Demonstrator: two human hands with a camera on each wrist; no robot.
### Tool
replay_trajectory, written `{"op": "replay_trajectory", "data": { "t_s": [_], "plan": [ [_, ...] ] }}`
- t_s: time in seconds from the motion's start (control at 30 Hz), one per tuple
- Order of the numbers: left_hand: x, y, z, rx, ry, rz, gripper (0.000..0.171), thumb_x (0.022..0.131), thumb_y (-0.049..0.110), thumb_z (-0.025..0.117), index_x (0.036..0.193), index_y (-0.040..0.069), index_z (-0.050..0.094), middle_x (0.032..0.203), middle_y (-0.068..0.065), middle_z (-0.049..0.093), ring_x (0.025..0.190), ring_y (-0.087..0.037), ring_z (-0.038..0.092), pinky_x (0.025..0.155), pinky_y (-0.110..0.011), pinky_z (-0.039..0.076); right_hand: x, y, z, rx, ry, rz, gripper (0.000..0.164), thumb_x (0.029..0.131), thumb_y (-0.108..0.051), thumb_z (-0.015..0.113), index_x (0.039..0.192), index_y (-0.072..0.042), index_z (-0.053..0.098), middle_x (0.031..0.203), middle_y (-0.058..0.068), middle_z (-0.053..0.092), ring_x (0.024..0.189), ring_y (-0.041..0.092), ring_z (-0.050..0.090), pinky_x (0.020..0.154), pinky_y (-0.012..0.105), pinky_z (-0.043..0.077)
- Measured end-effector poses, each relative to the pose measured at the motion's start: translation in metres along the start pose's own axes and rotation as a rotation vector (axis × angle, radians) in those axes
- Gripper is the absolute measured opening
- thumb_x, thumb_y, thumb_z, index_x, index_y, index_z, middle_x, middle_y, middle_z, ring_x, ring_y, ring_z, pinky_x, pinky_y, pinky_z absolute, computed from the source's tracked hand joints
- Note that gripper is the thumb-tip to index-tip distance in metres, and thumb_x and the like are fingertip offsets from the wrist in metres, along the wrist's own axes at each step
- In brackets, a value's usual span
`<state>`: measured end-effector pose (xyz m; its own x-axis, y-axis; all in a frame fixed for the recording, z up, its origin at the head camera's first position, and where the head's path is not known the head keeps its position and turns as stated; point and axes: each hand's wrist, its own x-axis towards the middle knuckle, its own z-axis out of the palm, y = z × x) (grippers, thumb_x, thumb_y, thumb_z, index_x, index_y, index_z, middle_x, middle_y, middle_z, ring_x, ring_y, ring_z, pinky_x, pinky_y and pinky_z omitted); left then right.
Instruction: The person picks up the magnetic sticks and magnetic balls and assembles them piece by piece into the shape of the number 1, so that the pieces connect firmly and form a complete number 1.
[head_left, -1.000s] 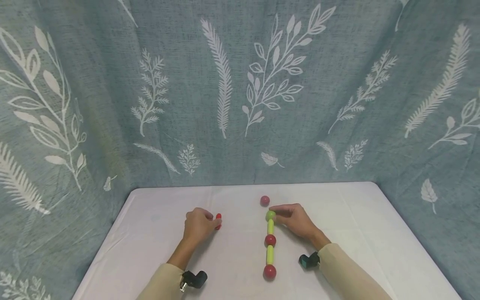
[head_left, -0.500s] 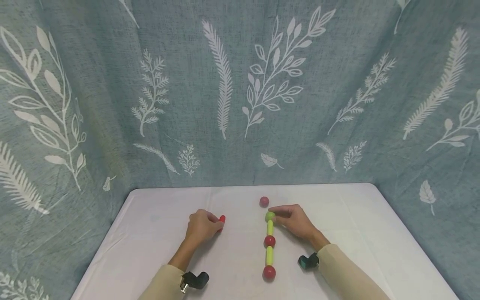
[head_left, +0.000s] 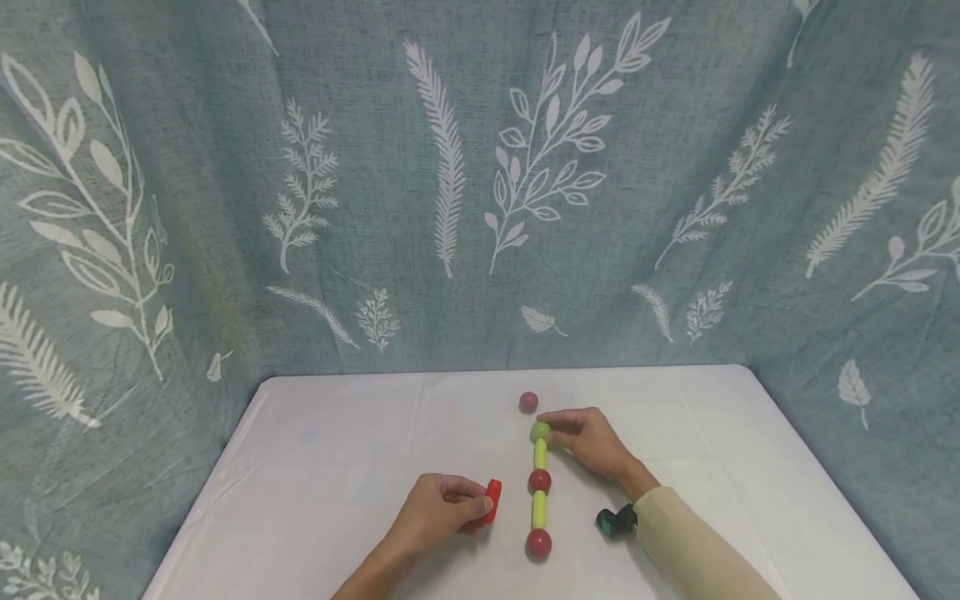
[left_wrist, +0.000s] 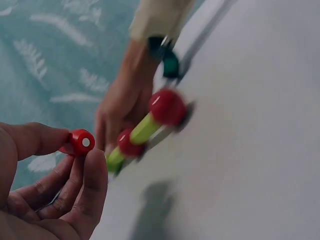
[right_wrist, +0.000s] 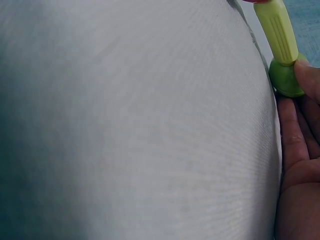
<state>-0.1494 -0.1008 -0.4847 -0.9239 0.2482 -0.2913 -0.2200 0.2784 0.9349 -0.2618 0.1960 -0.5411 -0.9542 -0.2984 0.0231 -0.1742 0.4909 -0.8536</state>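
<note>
My left hand (head_left: 442, 512) pinches a red rod (head_left: 492, 502) between thumb and fingers, left of a chain of balls and rods. In the left wrist view the red rod (left_wrist: 80, 142) shows a round end with a pale dot at its centre. The chain runs from a green ball (head_left: 540, 431) through a yellow-green rod (head_left: 541, 455), a red ball (head_left: 540, 481) and another yellow-green rod (head_left: 539, 510) to a near red ball (head_left: 538, 544). My right hand (head_left: 592, 442) holds the green ball at the far end, thumb and fingers around it.
A loose red ball (head_left: 528, 402) lies just beyond the green end of the chain. Everything rests on a white cloth-covered table (head_left: 337, 442), with a leaf-patterned blue-green curtain (head_left: 450, 317) behind and at the sides.
My left hand has lifted the red rod and brought it toward me and to the right, closer to the chain. The right hand stays on the green ball.
</note>
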Motion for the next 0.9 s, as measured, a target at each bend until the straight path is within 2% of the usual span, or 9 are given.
{"op": "replay_trajectory", "data": {
  "t_s": [0.13,0.33,0.57,0.7,0.9],
  "plan": [
    [-0.014,-0.007,0.018,-0.02,-0.068,-0.028,0.017,0.098,0.012,0.079,0.109,-0.001,0.078,0.09,-0.006,0.082,0.075,-0.016,0.077,0.078,-0.032,0.067,0.0,0.0,-0.001,-0.008,0.002,0.002,0.03,0.101,-0.018,0.08,0.131,-0.019,0.08,0.135,0.003,0.079,0.139,0.033,0.067,0.118,0.058,0.051],
    [-0.03,-0.021,0.044,-0.049,-0.127,-0.134,0.011,0.098,0.01,0.079,0.104,0.001,0.078,0.087,-0.008,0.082,0.079,-0.017,0.078,0.08,-0.035,0.067,0.001,-0.001,-0.001,0.002,0.004,0.003,0.031,0.1,-0.018,0.08,0.131,-0.02,0.081,0.134,0.0,0.08,0.139,0.031,0.067,0.119,0.056,0.051],
    [-0.032,-0.023,0.061,0.075,-0.089,-0.217,0.015,0.095,0.017,0.084,0.099,0.003,0.079,0.085,-0.004,0.078,0.08,-0.017,0.073,0.081,-0.04,0.067,0.002,0.001,-0.003,0.001,0.007,0.014,0.03,0.1,-0.019,0.081,0.13,-0.022,0.081,0.133,-0.002,0.08,0.139,0.03,0.067,0.119,0.055,0.051],
    [-0.03,-0.021,0.065,0.078,-0.072,-0.214,0.014,0.094,0.016,0.085,0.097,0.004,0.078,0.083,-0.005,0.077,0.077,-0.018,0.074,0.078,-0.04,0.067,0.001,0.002,-0.003,0.007,0.001,0.015,0.03,0.1,-0.02,0.081,0.13,-0.022,0.081,0.133,-0.002,0.08,0.139,0.03,0.067,0.119,0.055,0.051],
    [-0.028,-0.019,0.068,0.067,-0.092,-0.175,0.009,0.094,0.009,0.084,0.092,0.002,0.078,0.076,-0.007,0.078,0.07,-0.019,0.078,0.073,-0.036,0.067,0.0,0.001,-0.002,0.015,0.0,0.013,0.031,0.1,-0.019,0.081,0.13,-0.02,0.081,0.133,-0.001,0.08,0.139,0.03,0.067,0.119,0.055,0.051]
  ]
}}
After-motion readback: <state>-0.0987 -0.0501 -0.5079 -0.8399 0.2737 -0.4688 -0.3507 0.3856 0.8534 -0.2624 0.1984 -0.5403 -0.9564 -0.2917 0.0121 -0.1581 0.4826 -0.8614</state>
